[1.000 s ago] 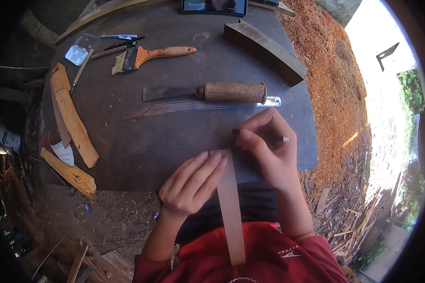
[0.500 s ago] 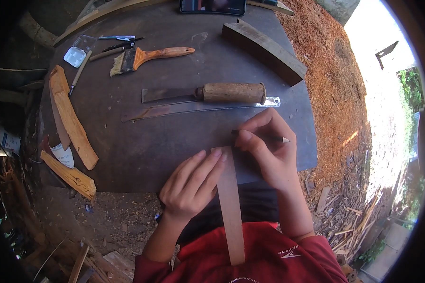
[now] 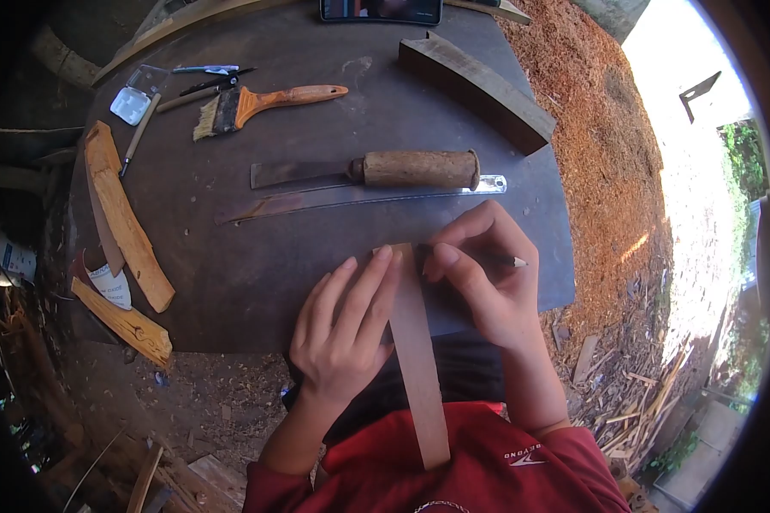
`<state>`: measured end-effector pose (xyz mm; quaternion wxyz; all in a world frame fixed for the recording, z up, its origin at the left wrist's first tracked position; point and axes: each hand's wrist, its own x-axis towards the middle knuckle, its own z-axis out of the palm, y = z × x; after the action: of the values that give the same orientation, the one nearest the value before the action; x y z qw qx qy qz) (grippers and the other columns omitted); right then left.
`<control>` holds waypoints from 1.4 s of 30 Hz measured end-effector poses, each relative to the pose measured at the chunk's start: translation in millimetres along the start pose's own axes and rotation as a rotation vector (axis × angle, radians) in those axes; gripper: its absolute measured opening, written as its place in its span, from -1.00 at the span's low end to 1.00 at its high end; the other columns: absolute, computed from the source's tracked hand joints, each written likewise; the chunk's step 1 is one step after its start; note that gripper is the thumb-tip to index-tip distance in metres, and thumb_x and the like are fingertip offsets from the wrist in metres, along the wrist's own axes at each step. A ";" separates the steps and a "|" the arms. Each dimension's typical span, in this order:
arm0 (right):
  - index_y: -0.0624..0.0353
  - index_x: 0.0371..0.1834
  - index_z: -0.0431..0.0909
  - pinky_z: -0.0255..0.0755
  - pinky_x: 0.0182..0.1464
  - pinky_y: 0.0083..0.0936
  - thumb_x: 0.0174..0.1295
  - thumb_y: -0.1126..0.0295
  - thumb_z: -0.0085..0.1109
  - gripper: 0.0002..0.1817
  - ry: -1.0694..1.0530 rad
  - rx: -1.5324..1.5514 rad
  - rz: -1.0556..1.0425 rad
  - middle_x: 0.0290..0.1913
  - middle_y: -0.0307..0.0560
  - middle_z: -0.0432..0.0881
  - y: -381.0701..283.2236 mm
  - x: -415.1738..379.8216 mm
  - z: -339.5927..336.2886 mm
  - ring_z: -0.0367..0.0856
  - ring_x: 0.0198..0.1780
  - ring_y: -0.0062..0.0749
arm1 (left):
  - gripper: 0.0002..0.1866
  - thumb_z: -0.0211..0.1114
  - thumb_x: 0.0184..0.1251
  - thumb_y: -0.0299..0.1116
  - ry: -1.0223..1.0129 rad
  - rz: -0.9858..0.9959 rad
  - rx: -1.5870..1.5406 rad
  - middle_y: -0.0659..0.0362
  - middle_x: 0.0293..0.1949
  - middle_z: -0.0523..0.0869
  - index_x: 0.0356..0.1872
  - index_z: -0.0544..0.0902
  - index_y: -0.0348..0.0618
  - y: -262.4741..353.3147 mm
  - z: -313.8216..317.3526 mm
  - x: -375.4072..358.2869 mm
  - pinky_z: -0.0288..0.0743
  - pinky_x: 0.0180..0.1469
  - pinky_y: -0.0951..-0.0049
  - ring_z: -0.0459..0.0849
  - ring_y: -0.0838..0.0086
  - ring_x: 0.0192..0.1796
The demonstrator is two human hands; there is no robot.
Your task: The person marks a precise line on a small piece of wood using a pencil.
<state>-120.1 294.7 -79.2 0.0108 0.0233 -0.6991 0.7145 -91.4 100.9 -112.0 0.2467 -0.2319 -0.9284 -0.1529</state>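
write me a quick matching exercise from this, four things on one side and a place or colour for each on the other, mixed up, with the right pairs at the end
Things:
1. brush
2. chisel
3. pencil
4. wood strip

Places and colours:
a. partly under fingers of the left hand
b. on the table, right by the metal ruler
c. in the right hand
d. orange, with pale bristles

Right pairs: 1-d, 2-b, 3-c, 4-a
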 end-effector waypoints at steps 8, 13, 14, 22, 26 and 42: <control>0.31 -0.15 0.61 0.65 -0.07 -0.50 0.51 0.47 0.29 -0.89 -0.054 -0.007 -0.032 -0.29 -0.10 0.80 1.5 0.1 0.0 0.82 -0.20 -0.49 | -0.51 0.42 0.27 -0.31 0.001 -0.002 0.019 0.38 0.32 0.78 0.26 0.84 0.03 1.2 -0.7 -0.3 0.70 0.21 0.36 0.76 0.38 0.21; 0.31 -0.15 0.61 0.65 -0.08 -0.50 0.51 0.47 0.28 -0.88 -0.073 -0.088 -0.097 -0.30 -0.09 0.80 1.0 -0.2 -1.2 0.81 -0.22 -0.48 | -0.54 0.42 0.30 -0.30 0.013 -0.002 0.018 0.38 0.31 0.79 0.25 0.84 0.01 0.9 -0.1 0.1 0.70 0.19 0.37 0.76 0.40 0.21; 0.32 -0.15 0.61 0.65 -0.09 -0.50 0.52 0.47 0.27 -0.88 -0.072 -0.088 -0.092 -0.30 -0.09 0.80 0.7 -0.3 -1.0 0.81 -0.22 -0.49 | -0.54 0.42 0.31 -0.30 0.011 -0.003 0.019 0.37 0.31 0.79 0.25 0.84 0.01 1.3 -0.7 0.8 0.70 0.19 0.37 0.76 0.40 0.21; 0.34 -0.16 0.61 0.63 -0.11 -0.51 0.52 0.48 0.27 -0.88 -0.059 -0.075 -0.076 -0.31 -0.08 0.79 2.9 -0.1 1.5 0.80 -0.23 -0.51 | -0.57 0.39 0.34 -0.32 0.007 0.057 -0.052 0.32 0.27 0.81 0.23 0.85 0.03 -4.3 -4.6 -8.9 0.72 0.18 0.39 0.79 0.44 0.22; 0.34 -0.16 0.60 0.62 -0.13 -0.52 0.51 0.48 0.26 -0.88 -0.059 -0.070 -0.071 -0.31 -0.08 0.79 2.0 0.2 2.6 0.80 -0.24 -0.52 | -0.59 0.36 0.35 -0.40 0.023 0.097 -0.087 0.32 0.23 0.82 0.20 0.86 0.03 -10.6 -3.7 -12.8 0.75 0.14 0.42 0.81 0.46 0.17; 0.33 -0.16 0.60 0.62 -0.15 -0.54 0.51 0.49 0.26 -0.89 -0.070 -0.069 -0.064 -0.34 -0.09 0.79 0.9 2.0 1.9 0.81 -0.26 -0.52 | -0.53 0.39 0.12 -0.39 0.075 0.166 -0.108 0.29 0.18 0.87 0.12 0.89 0.01 -15.8 3.6 -17.4 0.77 0.14 0.37 0.85 0.37 0.18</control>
<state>-122.2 292.7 -79.9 0.0100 0.0702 -0.7221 0.6881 -87.3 82.8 -126.9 0.2801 -0.3151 -0.8866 -0.1903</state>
